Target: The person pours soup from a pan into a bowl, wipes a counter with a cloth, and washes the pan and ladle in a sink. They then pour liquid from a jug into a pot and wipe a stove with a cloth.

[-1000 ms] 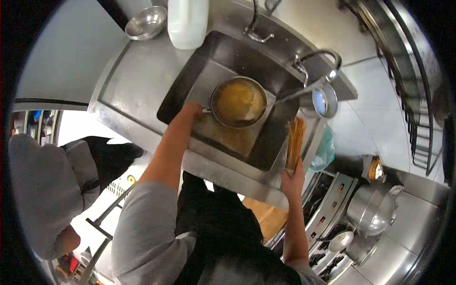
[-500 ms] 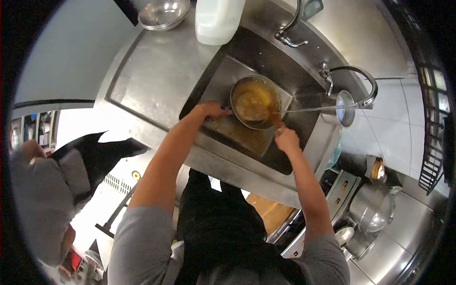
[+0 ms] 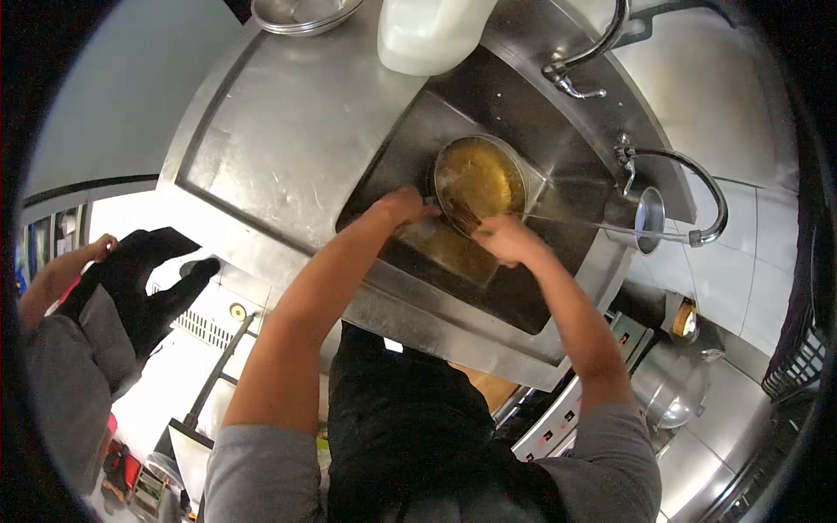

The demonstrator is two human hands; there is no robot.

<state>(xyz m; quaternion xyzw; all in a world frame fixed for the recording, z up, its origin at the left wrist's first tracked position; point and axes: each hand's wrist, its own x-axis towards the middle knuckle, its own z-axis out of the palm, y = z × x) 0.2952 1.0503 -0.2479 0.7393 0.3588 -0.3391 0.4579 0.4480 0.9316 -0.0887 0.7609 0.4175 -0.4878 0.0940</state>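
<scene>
It's a kitchen I'm standing in, with a dark rectangular metal sink (image 3: pixel 523 105) toward one o'clock, shiny round steel bowls (image 3: pixel 305 26) at eleven and a big silver pot (image 3: pixel 664 388) at four.

Floor (image 3: pixel 161 375) washed out; soft glare on steel counter (image 3: pixel 288 131); sink (image 3: pixel 558 296) darker; edges bowed, corners black.

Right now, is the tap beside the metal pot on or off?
On: from the spout of this tap, a thin stream of water reaches the round pan.
</scene>
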